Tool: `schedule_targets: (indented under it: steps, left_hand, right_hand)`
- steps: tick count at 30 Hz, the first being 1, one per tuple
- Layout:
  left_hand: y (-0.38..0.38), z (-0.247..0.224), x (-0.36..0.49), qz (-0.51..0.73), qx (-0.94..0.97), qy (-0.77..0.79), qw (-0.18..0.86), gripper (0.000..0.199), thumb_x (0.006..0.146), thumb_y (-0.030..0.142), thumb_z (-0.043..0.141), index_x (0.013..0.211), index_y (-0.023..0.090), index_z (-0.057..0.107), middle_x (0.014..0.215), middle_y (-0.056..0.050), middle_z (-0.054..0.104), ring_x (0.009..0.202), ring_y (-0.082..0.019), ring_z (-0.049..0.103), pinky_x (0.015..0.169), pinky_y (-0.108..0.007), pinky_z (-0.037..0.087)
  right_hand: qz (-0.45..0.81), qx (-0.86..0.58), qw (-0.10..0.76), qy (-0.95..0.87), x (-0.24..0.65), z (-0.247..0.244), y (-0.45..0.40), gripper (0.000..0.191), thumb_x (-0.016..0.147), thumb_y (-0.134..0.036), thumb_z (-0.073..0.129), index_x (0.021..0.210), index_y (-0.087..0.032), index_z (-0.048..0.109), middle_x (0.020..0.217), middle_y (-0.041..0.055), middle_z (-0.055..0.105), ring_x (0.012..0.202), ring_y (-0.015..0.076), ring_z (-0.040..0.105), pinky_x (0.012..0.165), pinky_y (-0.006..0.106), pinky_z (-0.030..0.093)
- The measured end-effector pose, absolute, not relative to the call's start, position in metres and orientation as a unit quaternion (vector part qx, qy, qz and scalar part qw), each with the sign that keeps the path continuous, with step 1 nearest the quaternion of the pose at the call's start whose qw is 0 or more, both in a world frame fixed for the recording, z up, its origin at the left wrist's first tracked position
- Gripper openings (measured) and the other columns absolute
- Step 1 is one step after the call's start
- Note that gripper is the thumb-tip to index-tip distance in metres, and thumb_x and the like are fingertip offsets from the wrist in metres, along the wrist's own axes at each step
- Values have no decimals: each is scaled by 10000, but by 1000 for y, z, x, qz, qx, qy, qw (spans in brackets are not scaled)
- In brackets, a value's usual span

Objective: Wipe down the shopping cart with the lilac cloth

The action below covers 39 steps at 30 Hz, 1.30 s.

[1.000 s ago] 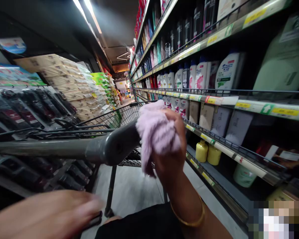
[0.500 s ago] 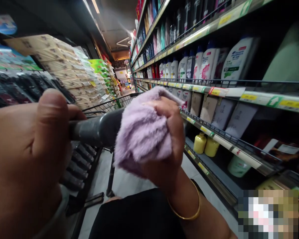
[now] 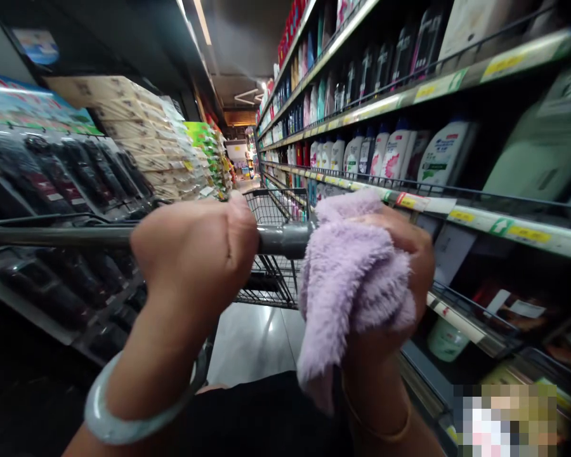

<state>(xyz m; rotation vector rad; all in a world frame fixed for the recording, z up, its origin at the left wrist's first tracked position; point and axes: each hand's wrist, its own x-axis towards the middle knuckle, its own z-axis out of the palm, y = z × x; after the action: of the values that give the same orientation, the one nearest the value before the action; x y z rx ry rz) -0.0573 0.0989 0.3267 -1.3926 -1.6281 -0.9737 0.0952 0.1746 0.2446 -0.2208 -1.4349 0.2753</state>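
Note:
A dark grey handle bar (image 3: pixel 57 237) of a shopping cart runs across the view. My left hand (image 3: pixel 202 251), with a pale green bangle (image 3: pixel 105 406) on its wrist, is wrapped round the bar left of centre, thumb on top. At the bar's right end my right hand (image 3: pixel 409 254) grips a fluffy lilac cloth (image 3: pixel 345 273), which covers that end and hangs down below it. A thin gold bangle is on the right wrist. Beyond the bar shows the wire basket (image 3: pixel 276 279) of the cart.
Shelves of shampoo bottles (image 3: pixel 397 152) line the right side. On the left hang dark packaged goods (image 3: pixel 52 171), with stacked beige packs (image 3: pixel 128 127) behind. An aisle with a grey tiled floor (image 3: pixel 252 346) runs ahead.
My left hand has moved right and farther from the camera, still round the bar. My right hand and the cloth appear farther right, and more of the bar and basket shows.

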Motion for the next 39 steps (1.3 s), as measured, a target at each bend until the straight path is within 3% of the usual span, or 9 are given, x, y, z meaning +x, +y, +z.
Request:
schedule_targets:
  steps: [5, 10, 13, 17, 19, 23, 30, 36, 39]
  left_hand:
    - [103, 332, -45, -286, -549, -675, 401, 620, 1017, 462, 253, 522, 221, 536, 523, -80, 504, 521, -225, 487, 585, -363, 213]
    - [98, 346, -50, -170, -635, -668, 349, 475, 965, 372, 361, 716, 196, 724, 764, -141, 740, 703, -284, 655, 581, -368, 277]
    - [92, 364, -70, -144, -651, -669, 330, 591, 1014, 413, 263, 759, 193, 749, 811, -148, 754, 762, -276, 680, 640, -361, 389]
    - [87, 385, -118, -91, -616, -724, 298, 696, 1003, 585, 248, 869, 182, 800, 925, -166, 775, 883, -315, 710, 780, -387, 501]
    - [84, 390, -144, -40, -625, -745, 230, 795, 999, 649, 197, 1067, 154, 815, 983, -177, 782, 982, -345, 723, 862, -401, 513]
    - [70, 386, -177, 9, -599, -777, 192, 938, 976, 709, 66, 1234, 176, 793, 1108, -189, 786, 1134, -397, 713, 919, -426, 514]
    - [50, 378, -177, -7, -591, -783, 197, 1084, 864, 878, 49, 1350, 204, 745, 1299, -193, 742, 1251, -448, 659, 893, -444, 510]
    - [48, 384, -173, 2, -590, -788, 175, 1137, 805, 966, 127, 1362, 187, 739, 1319, -203, 733, 1232, -433, 662, 923, -435, 492]
    - [44, 384, -169, 7, -580, -796, 176, 1168, 780, 997, 131, 1312, 174, 766, 1294, -222, 737, 1219, -437, 663, 904, -438, 493]
  right_hand:
    - [125, -65, 740, -657, 107, 298, 180, 290, 795, -184, 616, 1074, -251, 661, 1051, 27, 716, 1017, 218, 678, 945, 378, 541]
    - [61, -112, 487, -864, 109, 367, 194, 118, 711, -196, 692, 823, -233, 697, 866, 1, 730, 792, 190, 636, 783, 337, 500]
    - [103, -205, 320, -919, 103, 396, 206, 133, 644, -129, 776, 657, -217, 676, 657, -23, 666, 602, 140, 544, 688, 316, 441]
    - [-7, -316, 197, -928, 85, 415, 197, 162, 646, -141, 815, 608, -202, 670, 575, 4, 629, 653, 179, 600, 715, 332, 423]
    - [-37, -293, 194, -936, 72, 415, 180, 44, 751, -212, 765, 762, -189, 731, 769, 56, 735, 796, 205, 665, 735, 318, 439]
    - [24, -232, 211, -949, 50, 410, 160, 246, 915, -253, 591, 1091, -187, 751, 1129, 92, 779, 910, 187, 679, 744, 287, 476]
    - [-45, -415, 150, -896, 52, 407, 182, 208, 766, -183, 759, 965, -159, 813, 905, 124, 761, 845, 245, 660, 745, 356, 486]
    - [187, -250, 181, -933, 64, 407, 158, 365, 780, -94, 606, 1081, -199, 782, 953, 29, 756, 817, 145, 621, 727, 267, 497]
    - [183, -261, 213, -924, 68, 406, 148, 289, 772, -111, 630, 1017, -192, 759, 936, 34, 735, 808, 158, 611, 728, 288, 503]
